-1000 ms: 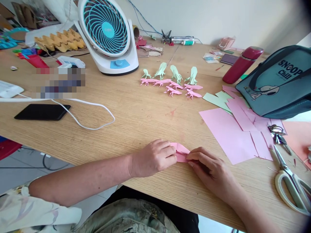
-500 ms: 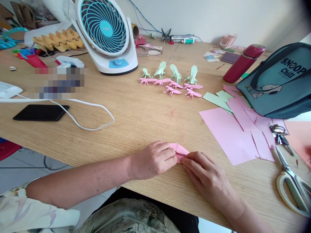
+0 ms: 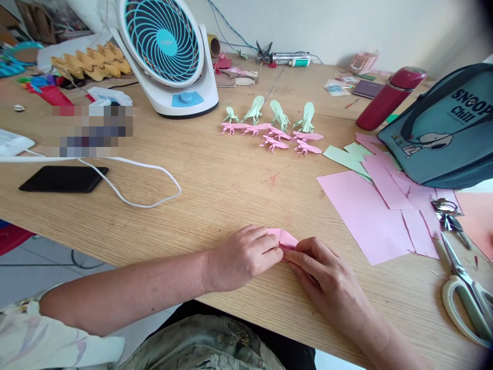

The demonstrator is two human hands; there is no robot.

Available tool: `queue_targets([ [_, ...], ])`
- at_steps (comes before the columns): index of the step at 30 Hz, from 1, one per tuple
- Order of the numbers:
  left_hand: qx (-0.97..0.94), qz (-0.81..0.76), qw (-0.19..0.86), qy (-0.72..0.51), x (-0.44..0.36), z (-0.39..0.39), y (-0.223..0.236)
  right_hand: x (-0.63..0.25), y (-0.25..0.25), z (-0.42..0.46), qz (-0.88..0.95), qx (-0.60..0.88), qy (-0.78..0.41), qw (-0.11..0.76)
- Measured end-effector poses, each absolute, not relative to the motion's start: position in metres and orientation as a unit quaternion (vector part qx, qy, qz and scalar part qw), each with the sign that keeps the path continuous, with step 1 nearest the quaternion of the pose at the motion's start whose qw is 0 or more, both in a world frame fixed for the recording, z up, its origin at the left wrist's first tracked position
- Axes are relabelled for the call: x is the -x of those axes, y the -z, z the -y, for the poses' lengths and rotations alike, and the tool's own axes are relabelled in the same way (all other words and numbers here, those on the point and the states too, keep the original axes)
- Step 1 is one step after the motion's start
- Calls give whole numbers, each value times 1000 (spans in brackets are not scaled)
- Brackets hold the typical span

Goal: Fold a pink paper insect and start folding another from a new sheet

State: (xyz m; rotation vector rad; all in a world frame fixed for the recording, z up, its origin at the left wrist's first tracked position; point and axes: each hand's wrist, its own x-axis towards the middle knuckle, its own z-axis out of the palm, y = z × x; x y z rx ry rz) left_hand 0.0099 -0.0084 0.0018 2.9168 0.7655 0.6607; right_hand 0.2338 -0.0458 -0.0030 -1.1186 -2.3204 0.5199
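A small folded piece of pink paper (image 3: 283, 236) lies on the table near its front edge, partly covered by my fingers. My left hand (image 3: 246, 257) is closed on its left side, fingers pressing it down. At its right side my right hand (image 3: 321, 272) pinches the near edge, thumb and forefinger close to my left fingertips. Farther back stand several folded pink paper insects (image 3: 274, 144) and several green paper insects (image 3: 279, 115). To the right, a large pink sheet (image 3: 364, 216) lies beside cut pink strips and green strips (image 3: 346, 160).
Scissors (image 3: 464, 293) and a nail clipper (image 3: 444, 207) lie at the right. A teal bag (image 3: 442, 139) and a red flask (image 3: 391, 97) stand behind the papers. A fan (image 3: 185, 100), a black phone (image 3: 63, 179) and a white cable (image 3: 169, 177) are at the left.
The fingers of my right hand have moved slightly up and left over the pink paper, whose near edge now looks folded over more. My left hand stays almost in place.
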Motion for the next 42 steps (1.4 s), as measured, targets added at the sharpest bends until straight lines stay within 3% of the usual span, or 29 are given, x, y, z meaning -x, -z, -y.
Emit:
queue_targets([
  [17,-918,-334,69,-202,-11,13,-4,-238,6,51,815,444,-233,290],
  [32,-920,-334,50,-200,-20,13,-4,-235,5,51,809,466,-214,287],
  [42,-912,-330,102,-222,-23,12,-4,-224,5,48,826,466,-164,272],
])
